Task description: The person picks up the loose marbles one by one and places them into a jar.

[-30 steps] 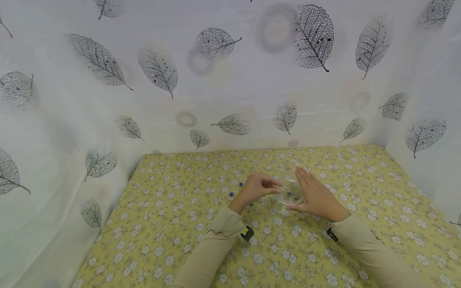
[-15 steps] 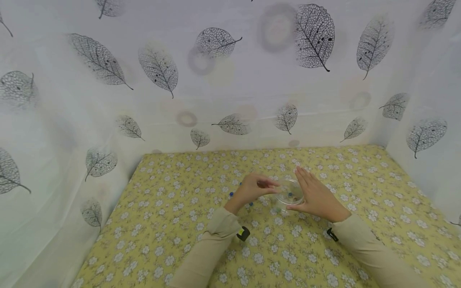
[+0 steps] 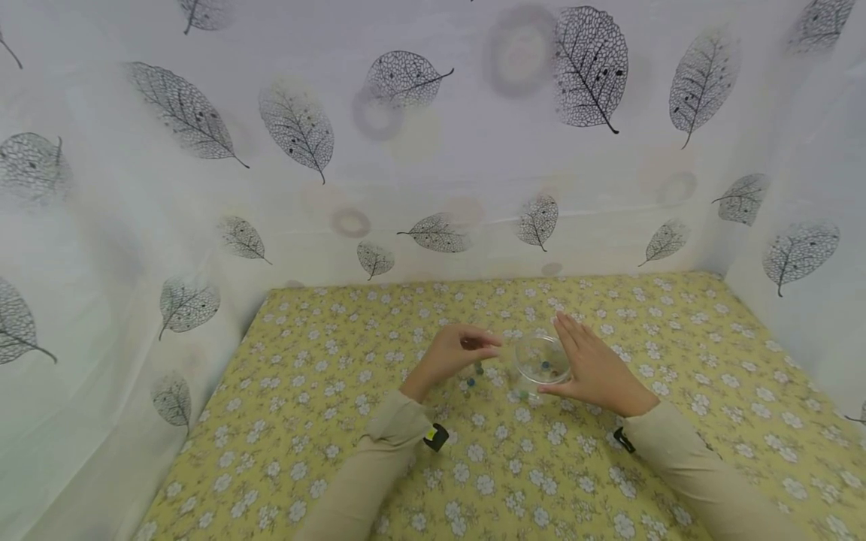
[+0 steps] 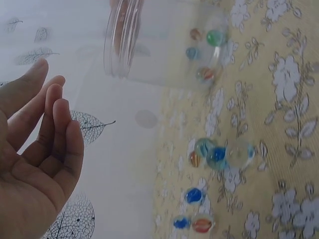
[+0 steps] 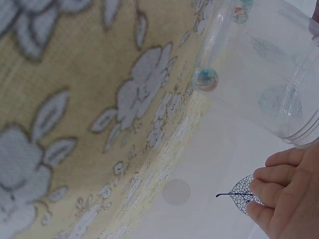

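A clear plastic jar [image 3: 540, 370] stands upright on the cloth, its mouth uncovered. Several glass marbles lie at its bottom, among them a green marble [image 4: 215, 38] and a blue marble [image 4: 192, 53]. My right hand [image 3: 595, 372] holds the jar's right side, thumb on the near side and fingers on the far side. Left of the jar, my left hand [image 3: 449, 355] hovers with loosely bent fingers and nothing visible between them. Several loose marbles lie below and beside it, including a dark blue marble [image 4: 194, 195] and an orange-streaked marble [image 4: 203, 223]; in the head view the hand hides some.
A yellow flowered cloth [image 3: 325, 421] covers the table. White sheeting [image 3: 467, 150] with dark leaf prints hangs behind the table and along both sides. A black strap [image 3: 436, 436] shows at the left wrist, another black piece [image 3: 624, 439] at the right.
My left hand has drawn back leftward from the jar's rim to above the loose marbles. The right hand and the jar have stayed in place.
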`<state>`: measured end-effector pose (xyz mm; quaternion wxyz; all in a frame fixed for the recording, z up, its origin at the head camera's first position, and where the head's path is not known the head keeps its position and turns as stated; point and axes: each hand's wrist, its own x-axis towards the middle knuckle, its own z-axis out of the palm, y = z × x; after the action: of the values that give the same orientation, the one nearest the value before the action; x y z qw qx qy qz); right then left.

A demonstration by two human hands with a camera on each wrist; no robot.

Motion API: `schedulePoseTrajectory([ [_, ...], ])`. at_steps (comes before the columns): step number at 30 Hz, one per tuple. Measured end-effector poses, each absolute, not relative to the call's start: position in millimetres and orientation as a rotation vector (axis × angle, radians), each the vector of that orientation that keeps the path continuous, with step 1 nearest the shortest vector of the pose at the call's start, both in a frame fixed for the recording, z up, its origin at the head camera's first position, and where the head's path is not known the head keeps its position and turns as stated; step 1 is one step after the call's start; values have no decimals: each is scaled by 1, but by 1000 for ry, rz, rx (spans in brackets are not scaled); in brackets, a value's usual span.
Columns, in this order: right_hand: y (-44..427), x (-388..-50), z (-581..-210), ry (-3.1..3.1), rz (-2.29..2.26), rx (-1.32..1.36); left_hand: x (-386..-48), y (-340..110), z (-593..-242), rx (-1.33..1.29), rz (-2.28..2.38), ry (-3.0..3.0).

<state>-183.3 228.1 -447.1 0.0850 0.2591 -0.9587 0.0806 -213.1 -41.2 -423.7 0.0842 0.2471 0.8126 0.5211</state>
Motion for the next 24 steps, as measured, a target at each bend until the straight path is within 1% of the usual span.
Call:
schedulePoseTrajectory([
  [4,228,-184,-447,-2871,237,775,-214,-51,-423,721,1547,2439],
  [13,228,-184,-446,-2867,218,782,-212,-68,-419,592,1582,2389],
  [14,228,-184,-446,-2866,218,783,-215,-70,-423,591,1580,2391],
  [24,228,-183,-446,-2858,228,785,-217,-87,-425,622,1494,2522],
])
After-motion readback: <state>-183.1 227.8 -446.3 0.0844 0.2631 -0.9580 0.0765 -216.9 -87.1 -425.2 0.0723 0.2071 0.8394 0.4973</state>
